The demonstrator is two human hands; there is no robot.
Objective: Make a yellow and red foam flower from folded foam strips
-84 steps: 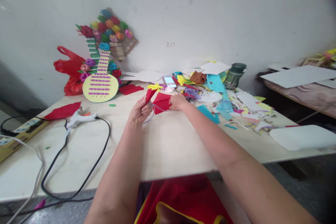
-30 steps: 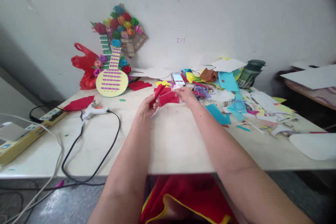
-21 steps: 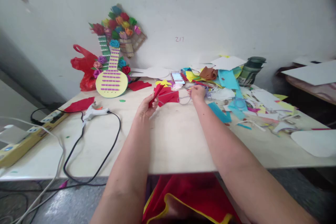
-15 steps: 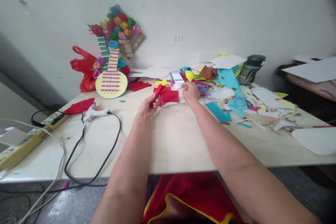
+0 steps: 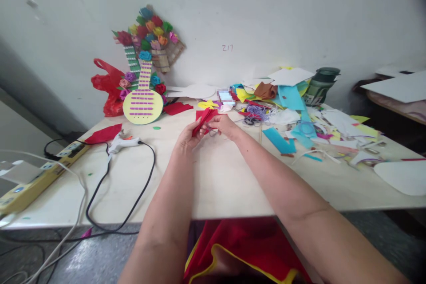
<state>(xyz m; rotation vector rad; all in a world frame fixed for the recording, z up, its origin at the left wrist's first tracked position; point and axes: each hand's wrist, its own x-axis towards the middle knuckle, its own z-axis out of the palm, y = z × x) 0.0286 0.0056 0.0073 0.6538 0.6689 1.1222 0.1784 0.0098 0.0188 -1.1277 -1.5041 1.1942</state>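
My left hand [image 5: 193, 133] is closed around a gathered piece of red crepe paper [image 5: 201, 120], which stands up above the fingers. Right beside it, my right hand [image 5: 223, 125] pinches a thin greyish thread [image 5: 213, 132] against the bunched paper. A small loop of the thread shows below the right fingers. Behind the hands, part of a flat red sheet is mostly hidden. Just beyond lie a yellow paper piece [image 5: 208, 104] and a phone [image 5: 226, 96] with a lit screen.
To the left are a white glue gun [image 5: 124, 143], its black cable and a yellow power strip [image 5: 43, 175]. A yellow lute-shaped craft [image 5: 142, 107] leans near paper flowers. At right lie tangled purple yarn [image 5: 258, 113], blue paper [image 5: 279, 140], scraps and a dark green bottle [image 5: 321, 86].
My right hand has moved left and slightly down, from beside the phone to the red paper in my left hand. The thread between the hands has drawn into a smaller loop.
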